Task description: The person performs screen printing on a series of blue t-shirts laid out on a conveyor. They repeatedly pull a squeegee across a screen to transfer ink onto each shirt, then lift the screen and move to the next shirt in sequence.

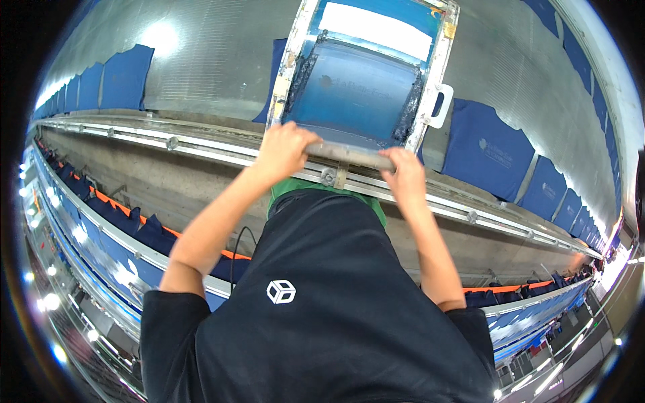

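Note:
Both hands grip the long bar handle of a squeegee [349, 155] at the near end of a screen-printing frame [285, 74]. My left hand [285, 153] is closed round its left end, my right hand [407, 176] round its right end. The frame lies tilted on the table, with a blue mesh [356, 91], dark ink smears along its sides and a white strip across its far part. A white handle [441, 106] sticks out from the frame's right side. The squeegee's blade is hidden from view.
A metal rail [215, 149] with clamps runs along the table's near edge, just before my body. Dark blue fabric pieces [487, 148] lie in a row on the grey table [201, 74] on both sides. Behind me, more dark fabric hangs along another long table [151, 232].

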Demonstrator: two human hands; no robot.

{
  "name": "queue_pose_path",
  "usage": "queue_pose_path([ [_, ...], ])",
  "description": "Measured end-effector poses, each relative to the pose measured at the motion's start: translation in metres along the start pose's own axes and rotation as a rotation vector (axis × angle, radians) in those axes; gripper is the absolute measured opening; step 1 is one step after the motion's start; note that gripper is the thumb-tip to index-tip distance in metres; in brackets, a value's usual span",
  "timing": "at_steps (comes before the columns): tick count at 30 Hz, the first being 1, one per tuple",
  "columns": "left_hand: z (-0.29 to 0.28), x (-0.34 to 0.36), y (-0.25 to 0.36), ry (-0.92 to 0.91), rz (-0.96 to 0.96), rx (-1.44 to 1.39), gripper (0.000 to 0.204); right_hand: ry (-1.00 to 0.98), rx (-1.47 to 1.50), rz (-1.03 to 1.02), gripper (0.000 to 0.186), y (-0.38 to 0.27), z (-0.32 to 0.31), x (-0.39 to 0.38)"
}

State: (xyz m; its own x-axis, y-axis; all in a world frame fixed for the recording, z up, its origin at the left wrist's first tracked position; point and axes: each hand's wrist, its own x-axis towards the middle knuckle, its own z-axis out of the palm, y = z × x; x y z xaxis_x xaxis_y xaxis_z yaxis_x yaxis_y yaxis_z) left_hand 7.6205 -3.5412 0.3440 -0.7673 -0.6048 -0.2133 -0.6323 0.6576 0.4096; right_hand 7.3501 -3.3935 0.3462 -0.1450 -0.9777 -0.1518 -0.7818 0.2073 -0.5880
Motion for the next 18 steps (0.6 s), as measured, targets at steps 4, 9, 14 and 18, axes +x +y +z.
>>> queue_pose_path([
  [4,-0.043,0.125,-0.035,-0.08,-0.02,0.061,0.035,-0.04,-0.14,-0.012,0.033,0.033,-0.052,0.113],
  [9,-0.057,0.216,-0.062,0.068,0.035,0.036,0.036,0.102,-0.178,0.004,0.041,0.058,-0.063,0.195],
  [14,-0.008,0.162,-0.057,0.065,0.012,0.089,0.031,0.177,-0.11,-0.022,0.032,0.069,-0.016,0.138],
  [18,0.012,0.079,-0.033,0.115,0.068,0.042,0.034,0.174,-0.044,-0.029,0.029,0.038,0.011,0.057],
])
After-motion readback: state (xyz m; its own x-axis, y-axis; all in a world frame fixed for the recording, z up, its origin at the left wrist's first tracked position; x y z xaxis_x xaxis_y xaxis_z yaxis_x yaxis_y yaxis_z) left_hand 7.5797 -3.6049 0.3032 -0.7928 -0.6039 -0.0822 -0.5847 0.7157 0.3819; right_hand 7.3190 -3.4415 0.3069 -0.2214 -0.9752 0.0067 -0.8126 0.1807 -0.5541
